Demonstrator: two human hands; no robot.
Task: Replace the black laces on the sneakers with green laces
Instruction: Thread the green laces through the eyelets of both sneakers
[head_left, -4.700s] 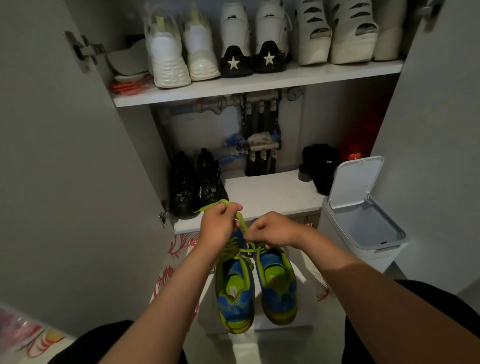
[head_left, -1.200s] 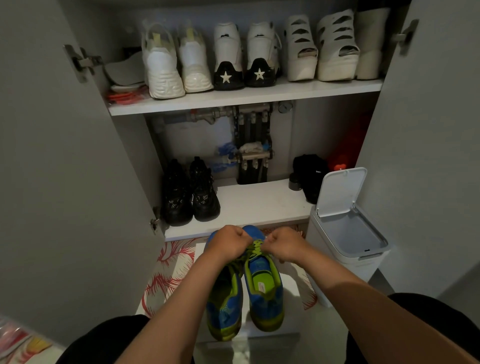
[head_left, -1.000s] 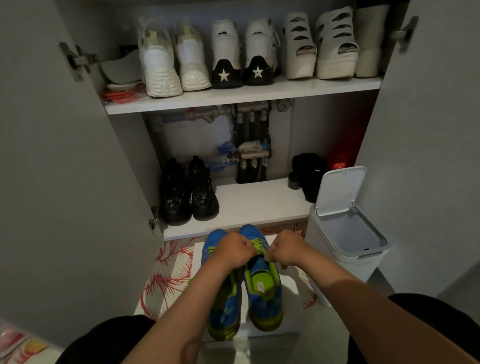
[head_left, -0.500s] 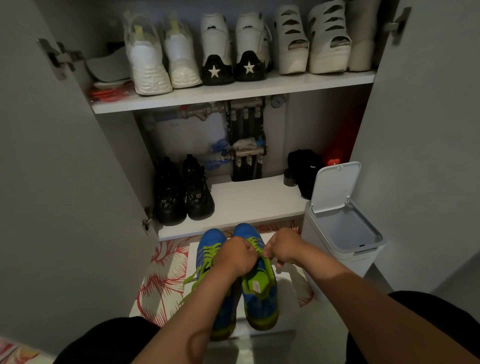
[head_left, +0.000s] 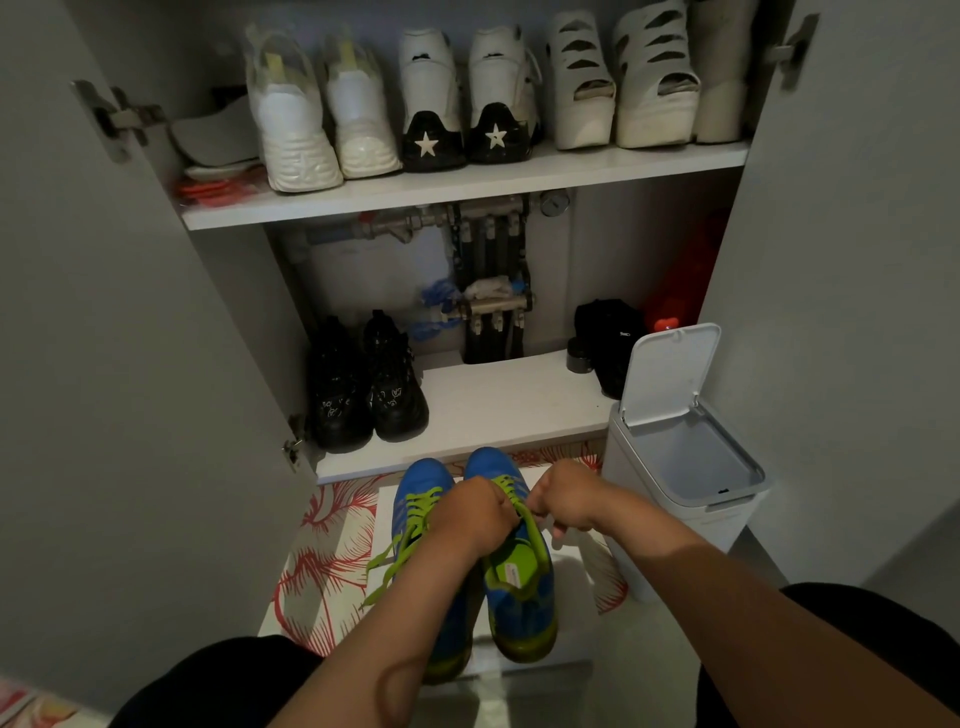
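Two blue and green sneakers stand side by side on a white box in front of the open cupboard: the left sneaker (head_left: 415, 499) and the right sneaker (head_left: 519, 587). Both carry green laces (head_left: 410, 514); loose lace ends hang off the left sneaker's side. My left hand (head_left: 475, 512) and my right hand (head_left: 563, 499) are fisted over the right sneaker's lacing, each pinching the green lace there. My left forearm covers part of the left sneaker.
A white bin (head_left: 680, 457) with its lid up stands to the right. A pair of black shoes (head_left: 363, 389) sits on the lower cupboard shelf (head_left: 498, 410), several white shoes on the upper shelf (head_left: 467, 182). A red-patterned mat (head_left: 322, 551) lies underneath. Cupboard doors flank both sides.
The hands came down from holding a lace loop high to gripping close on the right sneaker's lacing. The view has shifted, so the sneakers' toes show more.
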